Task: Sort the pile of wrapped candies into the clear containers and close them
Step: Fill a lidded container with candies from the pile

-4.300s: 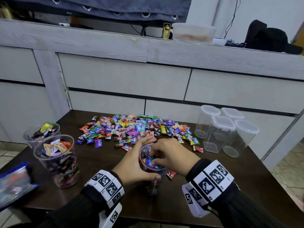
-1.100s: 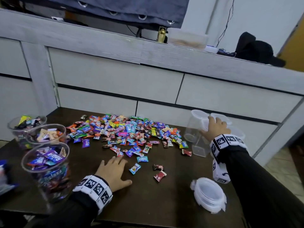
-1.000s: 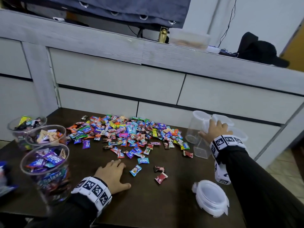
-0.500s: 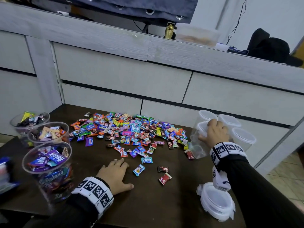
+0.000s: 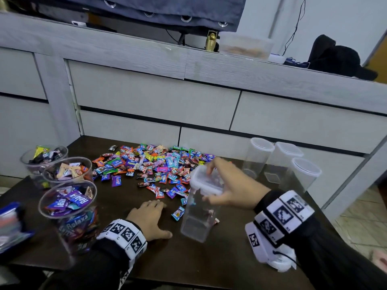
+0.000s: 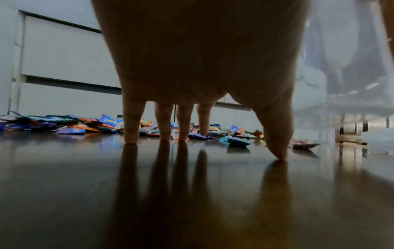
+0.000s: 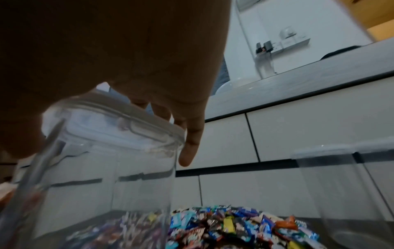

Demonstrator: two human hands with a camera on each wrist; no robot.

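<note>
Right hand (image 5: 234, 189) raised above the dark table (image 5: 209, 262), grip wrapped from above round the lidded top of an empty clear container (image 5: 201, 208), thumb on the near side and fingers (image 7: 189, 143) hooked over the far edge of the lid (image 7: 119, 124). Container held tilted, base (image 5: 193, 230) swung toward the near edge, just beside the left hand and in front of the candy pile. Left hand (image 5: 149, 218) flat on the table, palm down, grip released, fingers (image 6: 131, 124) straight and spread with the tips touching the wood, thumb (image 6: 277, 138) set apart to the right. Pile of wrapped candies (image 5: 155, 164) spread across the middle of the table, a few strays (image 5: 178, 213) lying loose between it and the left hand. At the left edge, three open round containers in a row: nearest (image 5: 69, 206) full of purple and blue wrappers, middle (image 5: 68, 170) with pale and orange ones, farthest (image 5: 44, 155) with dark ones. At the far right, three more lidded clear containers (image 5: 287, 162) standing upright, close together, empty. Grey drawer cabinet (image 5: 188, 97) right behind the table.
</note>
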